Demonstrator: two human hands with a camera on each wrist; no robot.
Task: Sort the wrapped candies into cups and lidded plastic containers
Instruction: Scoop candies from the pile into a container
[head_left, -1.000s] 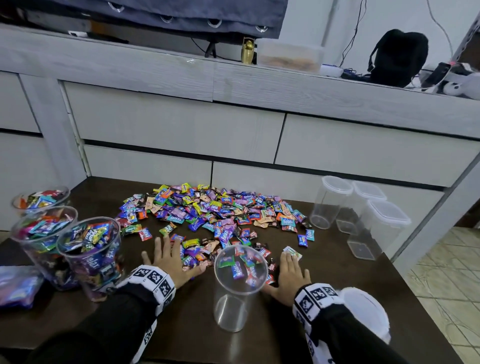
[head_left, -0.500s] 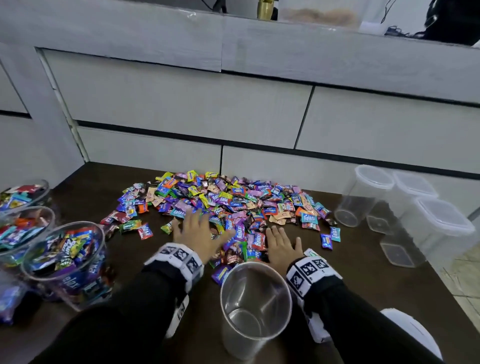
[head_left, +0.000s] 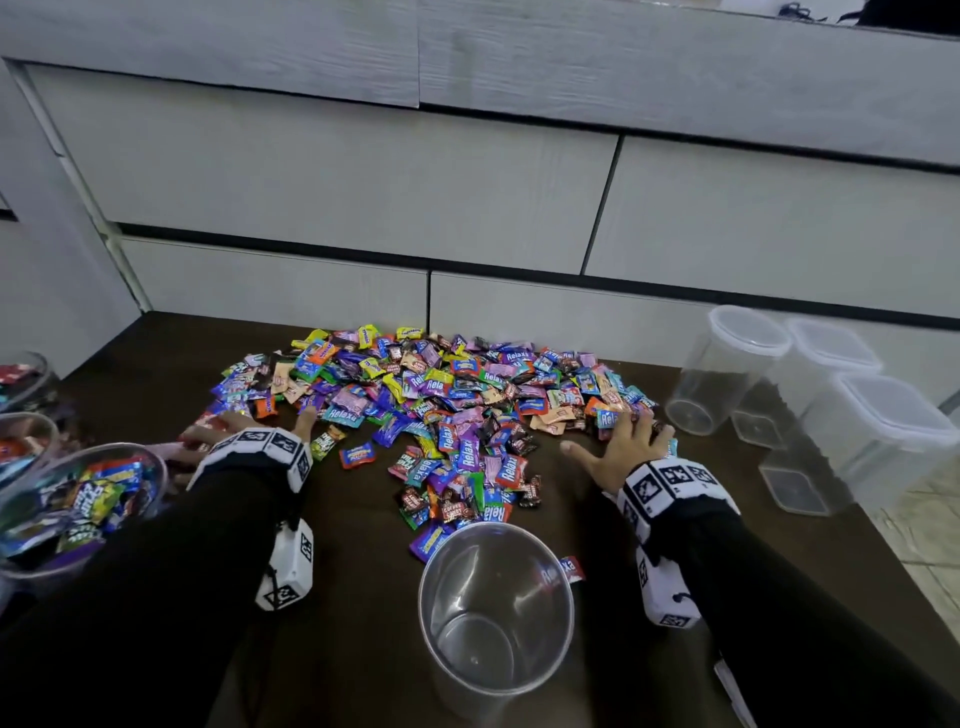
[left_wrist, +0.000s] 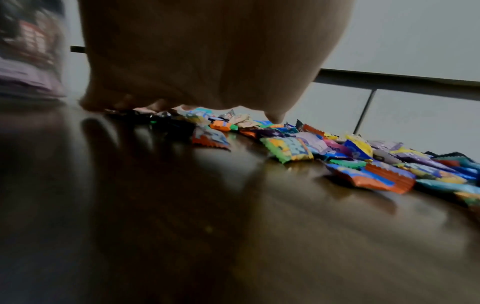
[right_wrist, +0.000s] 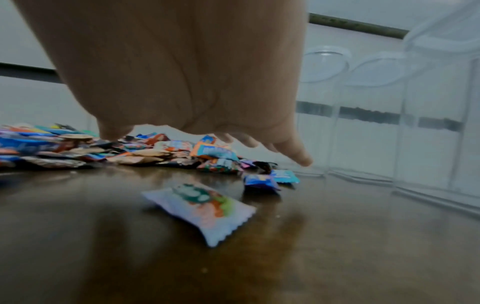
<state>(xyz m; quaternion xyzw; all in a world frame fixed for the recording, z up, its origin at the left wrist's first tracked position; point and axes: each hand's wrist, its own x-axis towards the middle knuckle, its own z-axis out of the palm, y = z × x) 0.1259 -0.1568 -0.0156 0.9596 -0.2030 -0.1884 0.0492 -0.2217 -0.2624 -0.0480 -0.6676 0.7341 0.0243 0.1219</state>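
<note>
A wide heap of wrapped candies (head_left: 441, 405) in many colours lies on the dark table (head_left: 358, 597). My left hand (head_left: 208, 434) lies flat with spread fingers on the heap's left edge; in the left wrist view its fingertips (left_wrist: 155, 107) touch wrappers. My right hand (head_left: 623, 441) rests palm down on the heap's right edge, fingers (right_wrist: 293, 152) straight. Neither hand holds anything. An empty clear cup (head_left: 496, 597) stands in front, between my forearms. A single white candy (right_wrist: 202, 209) lies under my right palm.
Clear cups filled with candies (head_left: 78, 499) stand at the left edge. Three empty lidded plastic containers (head_left: 727, 369) (head_left: 831, 384) (head_left: 883, 441) stand at the right, close to my right hand. Grey drawer fronts (head_left: 363, 182) rise behind the table.
Both hands slid apart from the heap's near middle, the left to its left edge, the right to its right edge. The head view tilted down and moved closer.
</note>
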